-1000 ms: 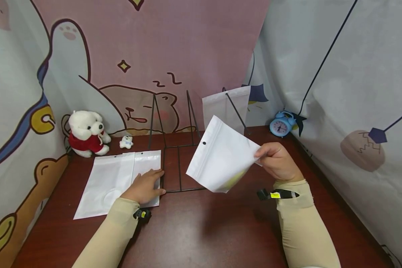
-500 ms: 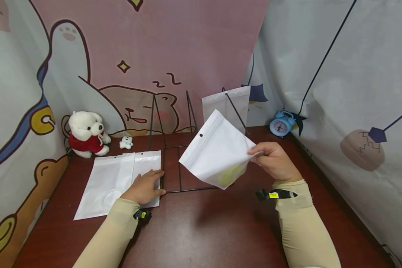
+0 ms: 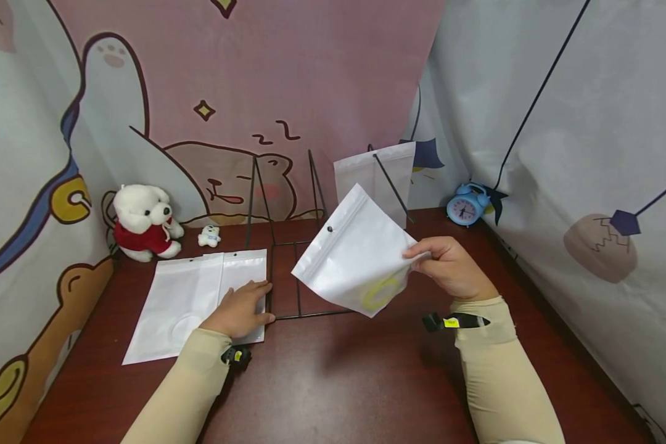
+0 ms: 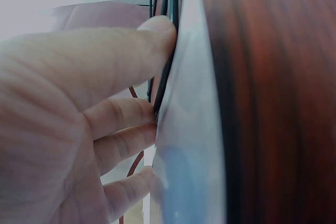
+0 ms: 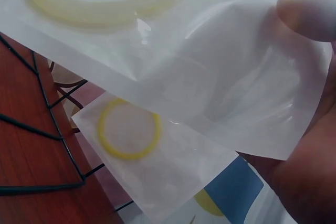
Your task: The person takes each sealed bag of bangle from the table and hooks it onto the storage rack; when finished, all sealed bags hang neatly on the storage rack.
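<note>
My right hand [image 3: 449, 265] pinches a white zip bag [image 3: 355, 253] by its lower right edge and holds it tilted above the wire rack [image 3: 298, 277]. A yellow ring [image 5: 100, 17] shows through this bag, and a small hole sits near its zip end. My left hand [image 3: 238, 311] rests with extended fingers on the flat white bags [image 3: 185, 308] at the left. Its thumb [image 4: 157, 30] touches the rack's side wire. Another white bag [image 3: 349, 179] hangs on the rack's right hook [image 3: 391, 185]; a yellow ring shows in it too.
Two more upright prongs of the rack [image 3: 252, 197] stand at the middle back. A white plush bear in red [image 3: 144, 222] and a tiny white bear figure [image 3: 209, 235] sit at the back left. A blue alarm clock [image 3: 466, 206] stands back right.
My right hand has moved slightly left with the zip bag, whose hole end is now further left. More of the yellow ring shows in the head view. My left hand stays put.
</note>
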A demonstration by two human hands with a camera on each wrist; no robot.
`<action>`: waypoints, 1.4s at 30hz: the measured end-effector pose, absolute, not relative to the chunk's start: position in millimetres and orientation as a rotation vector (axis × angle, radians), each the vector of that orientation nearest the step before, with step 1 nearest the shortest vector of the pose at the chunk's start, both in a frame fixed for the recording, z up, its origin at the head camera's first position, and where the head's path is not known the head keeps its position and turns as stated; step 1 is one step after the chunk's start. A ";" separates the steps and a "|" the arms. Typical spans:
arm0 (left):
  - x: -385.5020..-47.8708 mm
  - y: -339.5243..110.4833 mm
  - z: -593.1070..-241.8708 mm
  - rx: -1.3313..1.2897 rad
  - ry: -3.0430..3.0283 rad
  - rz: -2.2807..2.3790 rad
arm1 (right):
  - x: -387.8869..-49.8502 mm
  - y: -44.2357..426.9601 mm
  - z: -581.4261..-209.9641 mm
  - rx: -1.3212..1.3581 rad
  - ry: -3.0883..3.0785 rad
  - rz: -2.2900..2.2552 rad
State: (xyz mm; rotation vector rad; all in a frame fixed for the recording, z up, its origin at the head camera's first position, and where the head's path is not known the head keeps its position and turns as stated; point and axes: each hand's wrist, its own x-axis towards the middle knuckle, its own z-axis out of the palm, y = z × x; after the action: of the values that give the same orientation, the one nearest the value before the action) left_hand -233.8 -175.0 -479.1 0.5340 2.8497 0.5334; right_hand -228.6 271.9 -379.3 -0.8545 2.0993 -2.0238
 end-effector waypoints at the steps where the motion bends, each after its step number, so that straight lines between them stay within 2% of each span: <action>1: -233.8 -174.9 -479.3 0.534 2.849 0.533 | -228.5 272.0 -379.2 -0.848 2.104 -2.017; 18: -233.3 -175.2 -479.2 0.542 2.851 0.541 | -236.5 262.8 -389.4 -0.823 2.299 -1.807; 42: -233.8 -175.4 -480.1 0.537 2.850 0.545 | -236.7 241.7 -393.2 -0.849 2.515 -1.141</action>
State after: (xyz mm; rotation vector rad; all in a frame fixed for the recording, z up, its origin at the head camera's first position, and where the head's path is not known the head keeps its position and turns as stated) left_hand -233.8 -175.4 -480.1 0.5373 2.8503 0.5453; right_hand -236.7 241.7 -393.2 -0.8488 2.5152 -1.1405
